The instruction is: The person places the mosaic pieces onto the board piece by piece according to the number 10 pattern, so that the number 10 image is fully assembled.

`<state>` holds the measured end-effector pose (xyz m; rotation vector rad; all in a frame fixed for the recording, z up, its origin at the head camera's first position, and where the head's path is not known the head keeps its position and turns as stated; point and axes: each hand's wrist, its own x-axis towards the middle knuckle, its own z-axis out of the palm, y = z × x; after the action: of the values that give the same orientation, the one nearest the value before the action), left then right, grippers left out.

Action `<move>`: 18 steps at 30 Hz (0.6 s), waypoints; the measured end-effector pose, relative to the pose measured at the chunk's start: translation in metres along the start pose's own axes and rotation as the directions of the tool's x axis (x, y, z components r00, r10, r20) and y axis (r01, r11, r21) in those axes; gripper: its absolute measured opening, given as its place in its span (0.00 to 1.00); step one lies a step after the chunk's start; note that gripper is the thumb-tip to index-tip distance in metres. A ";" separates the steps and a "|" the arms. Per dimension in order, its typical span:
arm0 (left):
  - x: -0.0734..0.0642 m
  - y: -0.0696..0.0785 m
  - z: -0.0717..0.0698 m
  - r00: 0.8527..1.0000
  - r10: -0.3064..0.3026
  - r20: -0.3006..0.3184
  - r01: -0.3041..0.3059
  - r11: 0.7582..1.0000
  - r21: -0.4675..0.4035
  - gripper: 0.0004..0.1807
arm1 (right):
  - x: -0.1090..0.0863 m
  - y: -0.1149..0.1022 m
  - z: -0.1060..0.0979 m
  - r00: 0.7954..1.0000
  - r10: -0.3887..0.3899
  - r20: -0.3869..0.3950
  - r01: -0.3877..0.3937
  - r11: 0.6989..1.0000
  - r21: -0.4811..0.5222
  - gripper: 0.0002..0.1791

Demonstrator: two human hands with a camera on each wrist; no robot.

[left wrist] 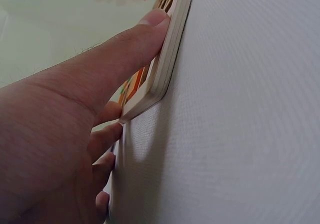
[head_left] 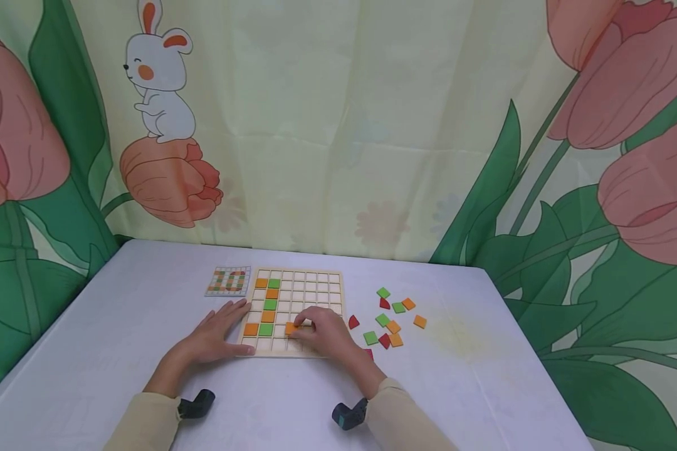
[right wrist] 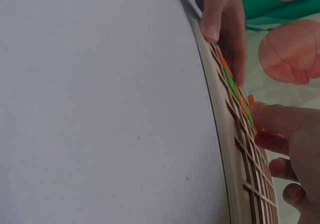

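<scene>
A wooden grid board [head_left: 310, 286] lies on the table with orange and green square tiles [head_left: 270, 304] set in its left columns. My left hand [head_left: 217, 335] rests at the board's left side, thumb on the near left corner and fingers spread along the edge. Over the lower middle cells, my right hand [head_left: 327, 335] pinches an orange square tile [head_left: 290, 328] between thumb and finger. In the right wrist view the same orange tile [right wrist: 251, 99] shows partly, much of it hidden by the fingertips. Part of the board's lower right is covered by the right hand.
A printed pattern card [head_left: 228, 281] lies beyond the left hand, beside the board. Right of the board are scattered loose tiles: green squares [head_left: 370, 338], orange squares [head_left: 420, 321] and red quarter-round pieces [head_left: 353, 322]. A printed curtain [head_left: 338, 138] hangs behind the white table [head_left: 271, 401].
</scene>
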<state>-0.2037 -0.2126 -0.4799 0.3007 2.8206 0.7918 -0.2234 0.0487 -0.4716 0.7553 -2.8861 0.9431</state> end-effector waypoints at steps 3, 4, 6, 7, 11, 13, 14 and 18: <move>0.000 -0.001 0.000 1.000 0.006 -0.002 -0.006 1.000 -0.001 0.57 | 0.002 -0.006 0.008 1.000 -0.004 -0.017 0.004 1.000 -0.012 0.08; 0.001 -0.001 0.000 1.000 0.006 -0.002 -0.006 1.000 -0.004 0.57 | 0.002 -0.008 0.010 1.000 -0.012 -0.024 0.012 1.000 -0.023 0.08; 0.001 -0.001 0.000 1.000 0.010 -0.001 -0.010 1.000 -0.007 0.57 | 0.003 -0.010 0.015 0.998 -0.043 -0.049 0.040 0.997 -0.066 0.07; 0.001 -0.001 -0.001 1.000 0.013 -0.002 -0.013 1.000 -0.007 0.58 | 0.004 -0.011 0.018 0.997 -0.057 -0.060 0.051 0.994 -0.093 0.07; 0.000 -0.001 -0.001 1.000 0.012 -0.001 -0.012 1.000 -0.005 0.57 | 0.007 -0.014 0.024 0.991 -0.100 -0.091 0.082 0.980 -0.181 0.05; 0.000 -0.001 -0.001 1.000 0.011 -0.001 -0.011 1.000 -0.004 0.57 | 0.008 -0.015 0.026 0.991 -0.107 -0.086 0.088 0.977 -0.196 0.05; 0.000 -0.001 -0.001 1.000 0.010 -0.001 -0.010 1.000 -0.004 0.57 | 0.008 -0.015 0.026 0.991 -0.109 -0.079 0.092 0.976 -0.195 0.05; 0.001 -0.001 -0.001 1.000 0.017 0.000 -0.017 1.000 0.003 0.57 | 0.009 -0.015 0.026 0.995 -0.094 -0.045 0.085 0.982 -0.169 0.05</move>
<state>-0.2048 -0.2143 -0.4795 0.3250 2.8234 0.7915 -0.2212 0.0191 -0.4833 0.8243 -2.8140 0.6902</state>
